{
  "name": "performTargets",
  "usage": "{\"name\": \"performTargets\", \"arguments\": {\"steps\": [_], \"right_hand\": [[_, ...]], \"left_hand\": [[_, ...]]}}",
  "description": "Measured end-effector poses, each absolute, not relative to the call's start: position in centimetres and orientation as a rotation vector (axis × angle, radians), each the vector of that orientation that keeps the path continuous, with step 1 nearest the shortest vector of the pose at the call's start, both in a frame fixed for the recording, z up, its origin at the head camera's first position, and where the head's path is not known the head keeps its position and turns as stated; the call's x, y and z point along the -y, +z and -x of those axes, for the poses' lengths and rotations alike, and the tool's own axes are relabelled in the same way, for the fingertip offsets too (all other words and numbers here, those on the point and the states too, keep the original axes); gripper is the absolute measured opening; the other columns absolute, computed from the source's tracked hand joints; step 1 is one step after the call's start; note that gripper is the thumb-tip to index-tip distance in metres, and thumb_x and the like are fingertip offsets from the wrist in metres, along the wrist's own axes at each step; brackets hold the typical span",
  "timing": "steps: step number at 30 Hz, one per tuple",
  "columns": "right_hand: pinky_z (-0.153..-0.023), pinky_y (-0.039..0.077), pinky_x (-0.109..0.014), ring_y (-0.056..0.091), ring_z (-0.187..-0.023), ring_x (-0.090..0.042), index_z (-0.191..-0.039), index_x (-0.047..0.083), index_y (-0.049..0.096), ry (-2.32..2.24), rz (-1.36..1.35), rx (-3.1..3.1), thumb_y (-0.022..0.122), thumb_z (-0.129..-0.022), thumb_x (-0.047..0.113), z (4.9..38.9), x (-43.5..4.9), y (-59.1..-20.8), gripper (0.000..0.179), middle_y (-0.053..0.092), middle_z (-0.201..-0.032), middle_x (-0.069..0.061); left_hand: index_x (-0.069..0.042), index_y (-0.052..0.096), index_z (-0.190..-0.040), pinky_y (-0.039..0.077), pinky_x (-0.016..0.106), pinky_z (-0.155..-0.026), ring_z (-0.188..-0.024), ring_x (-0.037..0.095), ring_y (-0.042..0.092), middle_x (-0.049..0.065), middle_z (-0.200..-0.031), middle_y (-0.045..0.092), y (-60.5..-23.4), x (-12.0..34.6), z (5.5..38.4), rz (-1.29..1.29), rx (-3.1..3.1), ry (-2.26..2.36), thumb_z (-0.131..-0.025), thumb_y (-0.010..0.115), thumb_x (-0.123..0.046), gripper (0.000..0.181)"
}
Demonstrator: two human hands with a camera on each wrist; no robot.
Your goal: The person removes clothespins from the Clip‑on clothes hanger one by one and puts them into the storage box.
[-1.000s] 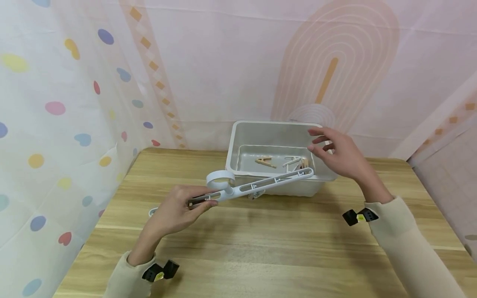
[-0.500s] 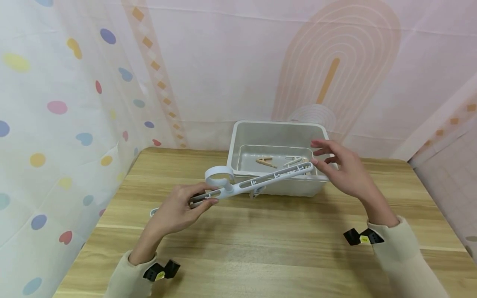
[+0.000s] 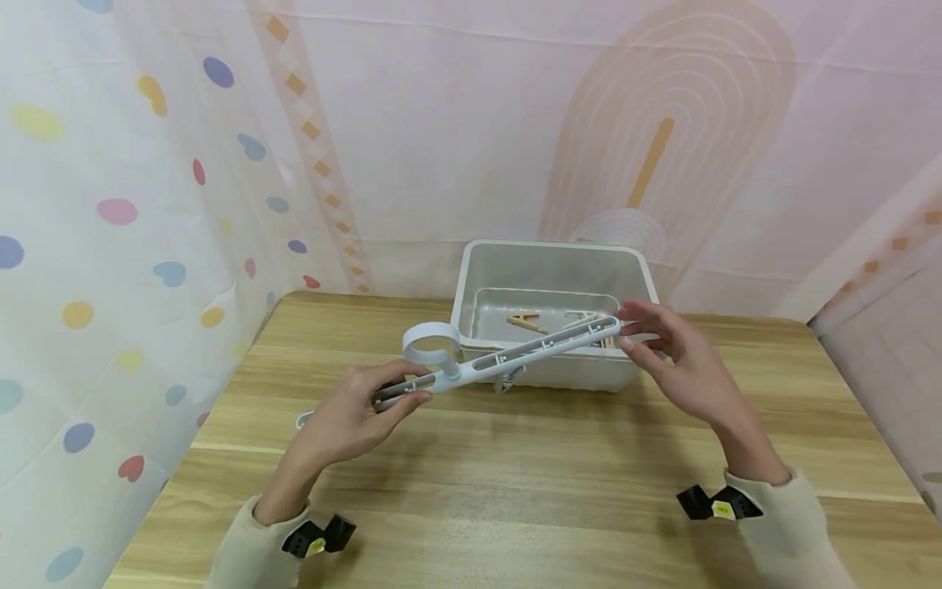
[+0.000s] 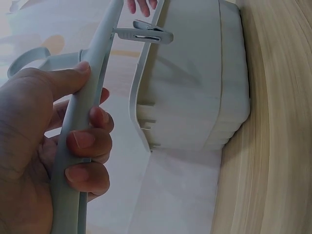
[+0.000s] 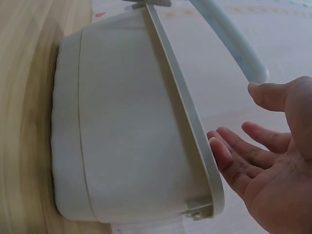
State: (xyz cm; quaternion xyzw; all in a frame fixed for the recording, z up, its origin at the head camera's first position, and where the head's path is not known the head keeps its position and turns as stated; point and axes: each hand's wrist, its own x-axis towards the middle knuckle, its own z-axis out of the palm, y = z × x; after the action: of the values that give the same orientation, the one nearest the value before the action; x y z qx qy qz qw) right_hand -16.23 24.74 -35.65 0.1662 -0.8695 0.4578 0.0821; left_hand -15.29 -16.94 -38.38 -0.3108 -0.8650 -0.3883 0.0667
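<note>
My left hand (image 3: 353, 417) grips a white plastic clip hanger (image 3: 530, 353) near one end, thumb on one side and curled fingers on the other. The hanger has a curved hook (image 3: 430, 331) and slots along its bar; it tilts up to the right across the bin's front rim. One grey-white clothespin (image 4: 146, 35) hangs under the bar. My right hand (image 3: 680, 364) is at the hanger's far end, fingers loosely bent and spread. Its thumb is at the tip in the right wrist view; whether it touches, I cannot tell.
Behind the hanger stands a grey-white plastic bin (image 3: 552, 372). Inside lie a tan clothespin (image 3: 524, 320), a white clothespin (image 3: 579, 316) and others partly hidden by the bar. The wooden table (image 3: 500, 507) meets a patterned cloth (image 3: 456, 147) at its back.
My right hand has come down and slightly right from above the bin to the hanger's tip. The hanger's right end has risen a little, still held in my left hand.
</note>
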Motion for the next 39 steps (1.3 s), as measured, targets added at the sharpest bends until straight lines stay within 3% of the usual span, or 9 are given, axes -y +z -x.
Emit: {"name": "performTargets", "arguments": {"steps": [12, 16, 26, 33, 39], "right_hand": [[-0.091, 0.052, -0.015, 0.064, -0.113, -0.009, -0.146, 0.006, 0.052, 1.536, -0.573, 2.514, 0.064, -0.1, 0.004, 14.4, -23.7, -36.2, 0.047, 0.066, -0.123, -0.022], [-0.091, 0.053, -0.018, 0.065, -0.113, -0.011, -0.143, 0.012, 0.054, 1.557, -0.613, 2.521, 0.065, -0.1, 0.004, 14.2, -23.4, -36.7, 0.045, 0.067, -0.126, -0.016], [-0.09, 0.054, -0.02, 0.068, -0.114, -0.016, -0.143, 0.007, 0.053, 1.6, -0.635, 2.572, 0.066, -0.1, 0.008, 13.7, -22.2, -37.9, 0.045, 0.065, -0.134, -0.011], [-0.09, 0.055, -0.023, 0.068, -0.111, -0.026, -0.144, 0.012, 0.054, 1.602, -0.631, 2.621, 0.068, -0.099, 0.012, 13.6, -21.2, -38.8, 0.047, 0.065, -0.134, -0.011], [-0.091, 0.055, -0.025, 0.067, -0.113, -0.021, -0.14, 0.014, 0.057, 1.614, -0.665, 2.627, 0.071, -0.097, 0.013, 13.5, -20.0, -39.4, 0.045, 0.066, -0.132, -0.008]], "left_hand": [[-0.021, 0.072, -0.109, 0.031, 0.017, -0.048, -0.053, -0.001, 0.038, -0.016, -0.068, 0.052, -38.4, 16.6, 15.3, 0.934, 2.58, -1.165, -0.093, 0.077, -0.019, 0.016], [-0.02, 0.071, -0.112, 0.03, 0.017, -0.047, -0.052, 0.0, 0.038, -0.015, -0.067, 0.051, -38.5, 16.6, 15.4, 0.957, 2.549, -1.181, -0.093, 0.077, -0.016, 0.021], [-0.021, 0.07, -0.115, 0.029, 0.016, -0.047, -0.051, 0.0, 0.036, -0.015, -0.064, 0.05, -38.5, 16.4, 15.3, 0.983, 2.481, -1.233, -0.092, 0.078, -0.012, 0.027], [-0.019, 0.075, -0.113, 0.033, 0.015, -0.046, -0.051, 0.002, 0.043, -0.015, -0.071, 0.066, -38.6, 16.1, 15.2, 0.965, 2.423, -1.3, -0.09, 0.079, -0.01, 0.025], [-0.022, 0.077, -0.109, 0.033, 0.016, -0.046, -0.051, 0.002, 0.041, -0.011, -0.069, 0.066, -38.5, 15.8, 15.0, 0.953, 2.425, -1.342, -0.09, 0.08, -0.014, 0.021]]}}
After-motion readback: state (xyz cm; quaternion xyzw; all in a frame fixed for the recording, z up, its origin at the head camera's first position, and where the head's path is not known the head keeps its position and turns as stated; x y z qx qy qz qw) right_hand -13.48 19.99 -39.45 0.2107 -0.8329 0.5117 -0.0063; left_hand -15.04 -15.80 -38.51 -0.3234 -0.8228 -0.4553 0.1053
